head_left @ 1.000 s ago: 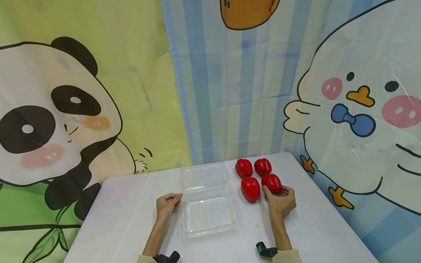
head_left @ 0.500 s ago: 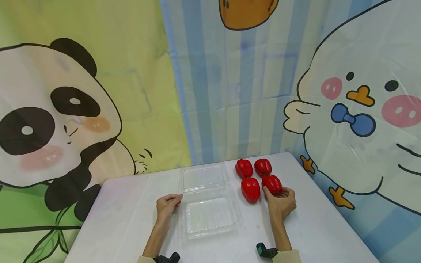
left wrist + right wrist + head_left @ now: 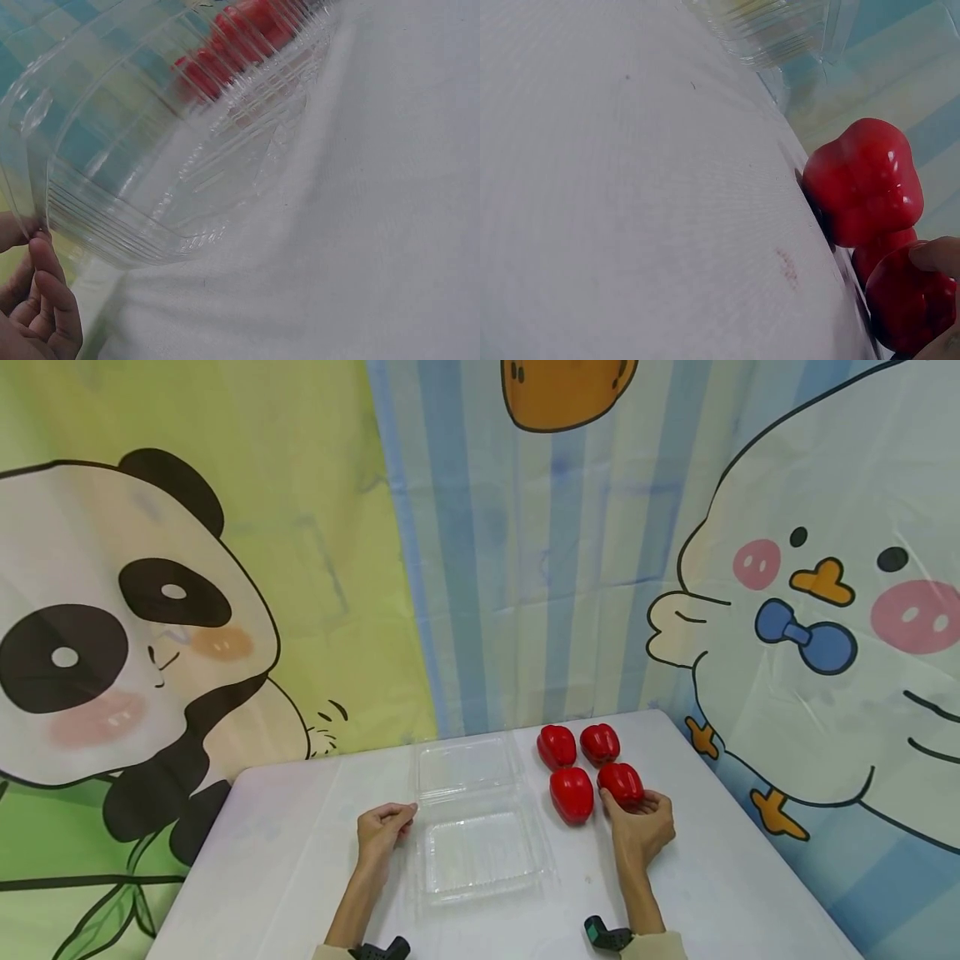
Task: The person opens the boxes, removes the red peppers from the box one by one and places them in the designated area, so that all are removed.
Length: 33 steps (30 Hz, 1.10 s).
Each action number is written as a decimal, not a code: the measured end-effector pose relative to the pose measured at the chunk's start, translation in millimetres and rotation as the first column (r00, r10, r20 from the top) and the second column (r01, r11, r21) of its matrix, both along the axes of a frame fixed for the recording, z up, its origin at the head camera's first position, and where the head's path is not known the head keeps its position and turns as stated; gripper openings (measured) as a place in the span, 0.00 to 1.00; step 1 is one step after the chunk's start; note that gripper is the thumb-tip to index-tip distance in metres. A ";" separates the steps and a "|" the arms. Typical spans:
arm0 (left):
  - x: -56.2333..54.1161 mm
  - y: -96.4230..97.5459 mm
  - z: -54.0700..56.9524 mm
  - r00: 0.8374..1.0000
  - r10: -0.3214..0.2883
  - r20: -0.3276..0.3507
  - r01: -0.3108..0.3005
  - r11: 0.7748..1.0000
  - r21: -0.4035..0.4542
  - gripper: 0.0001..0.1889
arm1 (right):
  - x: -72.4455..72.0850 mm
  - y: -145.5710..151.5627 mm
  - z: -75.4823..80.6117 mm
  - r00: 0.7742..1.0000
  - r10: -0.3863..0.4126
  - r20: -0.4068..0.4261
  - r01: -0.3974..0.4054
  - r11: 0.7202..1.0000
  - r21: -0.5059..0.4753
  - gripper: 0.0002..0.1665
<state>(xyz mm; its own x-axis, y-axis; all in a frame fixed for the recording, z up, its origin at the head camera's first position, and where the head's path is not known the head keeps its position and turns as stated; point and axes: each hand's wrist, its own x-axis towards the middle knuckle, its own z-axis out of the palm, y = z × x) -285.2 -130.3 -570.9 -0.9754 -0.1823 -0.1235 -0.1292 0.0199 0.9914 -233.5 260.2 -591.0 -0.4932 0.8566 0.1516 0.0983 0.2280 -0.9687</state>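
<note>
A clear plastic clamshell container (image 3: 480, 890) lies unfolded on the table, its lid half (image 3: 467, 765) toward the back. My left hand (image 3: 382, 832) pinches the container's left edge near the hinge; in the left wrist view, thumb and fingertips meet on the clear rim (image 3: 39, 191). To the right, my right hand (image 3: 643, 830) grips a glossy red bell pepper (image 3: 621, 782), thumb on its left side. The right wrist view shows the thumb on this pepper (image 3: 907, 300). Beside it lie three more red bell peppers: one front left (image 3: 572, 795) and two behind (image 3: 557, 747).
The white table (image 3: 292, 852) ends at a back edge against a printed cloth backdrop (image 3: 495, 568) with a panda and a white bird. Both wrists carry small dark camera mounts (image 3: 609, 933).
</note>
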 end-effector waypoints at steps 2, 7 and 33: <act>0.1 0.1 0.1 1.000 0.000 -0.001 0.000 1.000 0.001 0.11 | 0.6 -0.2 -0.1 1.000 0.009 -0.002 -0.009 1.000 0.002 0.42; -0.4 0.4 0.7 1.000 -0.006 0.001 0.006 1.000 -0.006 0.12 | 1.2 0.1 0.9 0.999 0.035 -0.011 -0.035 0.999 0.012 0.42; 2.2 1.9 0.2 1.000 0.000 0.025 0.000 1.000 0.008 0.13 | 8.9 5.3 7.6 0.992 0.104 0.064 -0.102 0.994 -0.037 0.51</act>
